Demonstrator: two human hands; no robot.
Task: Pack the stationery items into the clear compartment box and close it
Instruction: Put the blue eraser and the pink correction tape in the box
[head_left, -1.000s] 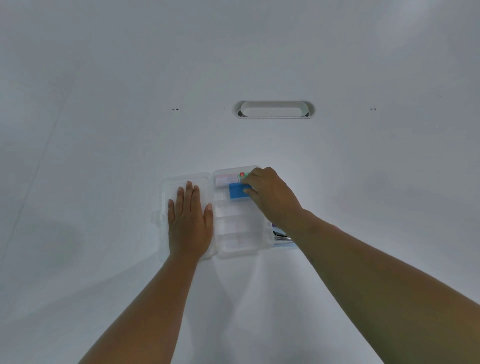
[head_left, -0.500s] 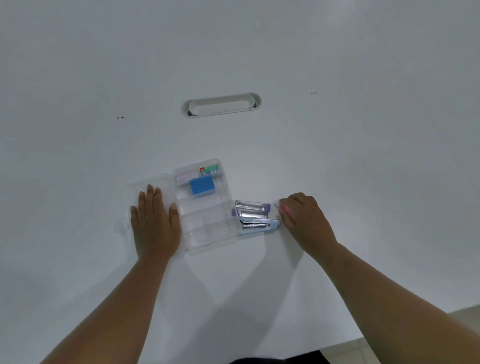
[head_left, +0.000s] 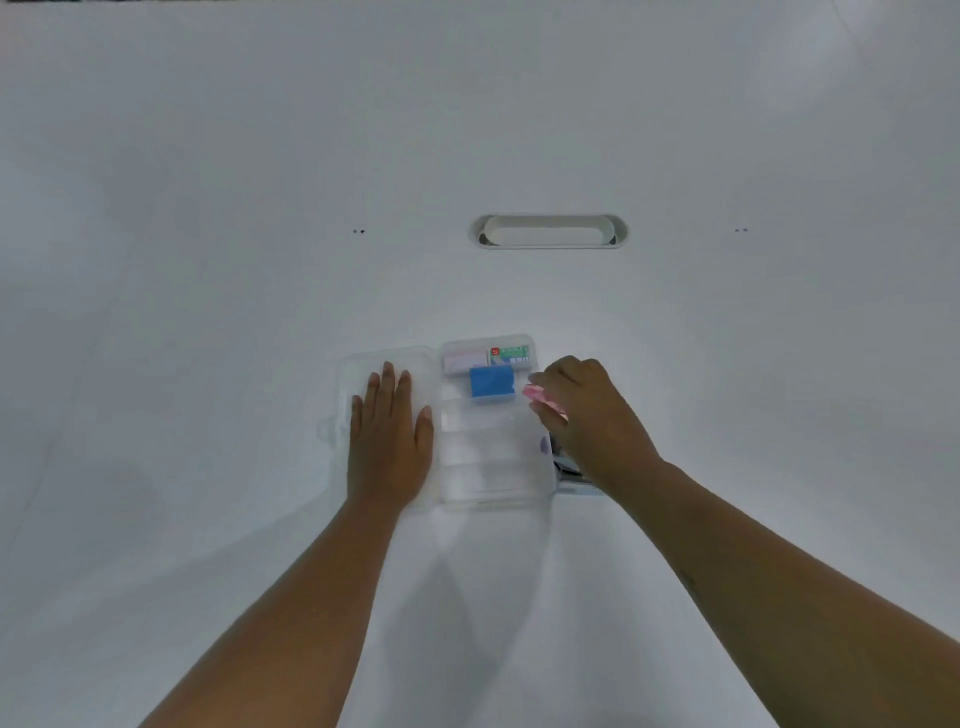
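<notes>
The clear compartment box (head_left: 493, 467) lies open on the white table, its lid (head_left: 358, 364) folded out to the left. My left hand (head_left: 389, 436) rests flat on the lid. A blue block (head_left: 491, 382) sits in the box, with a pale pink-white item (head_left: 462, 359) and a green-and-white staple packet (head_left: 510, 355) in the far compartments. My right hand (head_left: 587, 410) hovers at the box's right edge, fingers closed on a small pink item (head_left: 540, 396). A stapler (head_left: 569, 470) lies right of the box, mostly hidden under my right wrist.
An oval cable slot (head_left: 548, 231) is set into the white table (head_left: 208, 364) beyond the box. Two pairs of small dark dots (head_left: 358, 231) mark the surface left and right of the slot.
My right hand picked up the pink item to the right of the stapler and carried it left to the box's right edge. My left hand stayed on the lid.
</notes>
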